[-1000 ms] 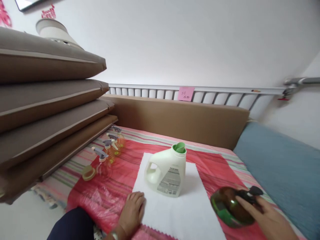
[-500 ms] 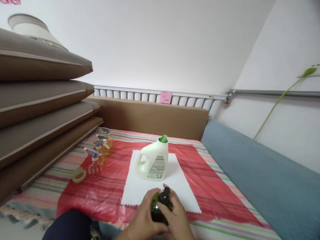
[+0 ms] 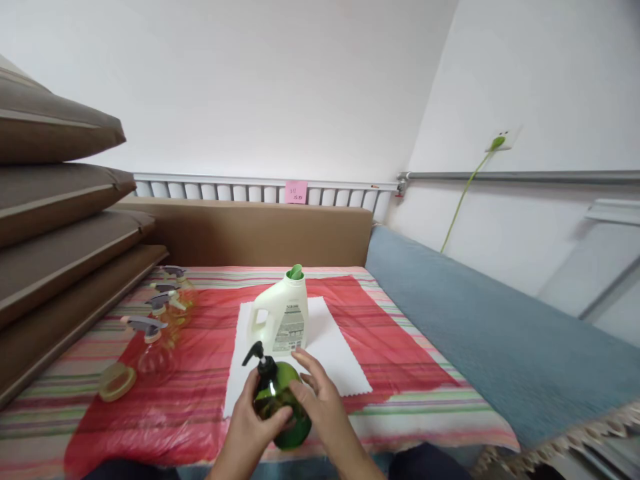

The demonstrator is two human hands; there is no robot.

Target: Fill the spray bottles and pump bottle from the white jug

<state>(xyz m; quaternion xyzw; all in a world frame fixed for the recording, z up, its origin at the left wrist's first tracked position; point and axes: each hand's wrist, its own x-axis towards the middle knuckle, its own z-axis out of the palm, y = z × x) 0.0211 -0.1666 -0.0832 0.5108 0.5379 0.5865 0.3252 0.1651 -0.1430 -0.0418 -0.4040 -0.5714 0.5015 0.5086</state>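
Observation:
A green see-through pump bottle (image 3: 286,430) with a black pump head (image 3: 267,367) is tilted, its top leaning left, close to me. My left hand (image 3: 253,417) is wrapped round its left side, thumb across the front. On its right side rest the fingertips and thumb of my right hand (image 3: 317,397). Just behind it stands a cream detergent jug (image 3: 273,313), upright, its green spout (image 3: 295,272) showing in the open mouth. The jug stands on a white sheet (image 3: 345,373) with a scalloped edge. The base of the pump bottle hangs over the near part of the cloth.
Several clear spray bottles (image 3: 153,353) line the left side, beside a round yellowish ring-shaped thing (image 3: 117,381). Red plastic film (image 3: 200,400) covers part of the striped cloth (image 3: 435,417). Stacked brown cushions (image 3: 60,193) rise at left; a blue padded side (image 3: 475,327) runs along the right.
The pump bottle has tipped from pointing away to leaning left, so its pump nozzle and green body show. My hands have spread apart on it. The view has swung right.

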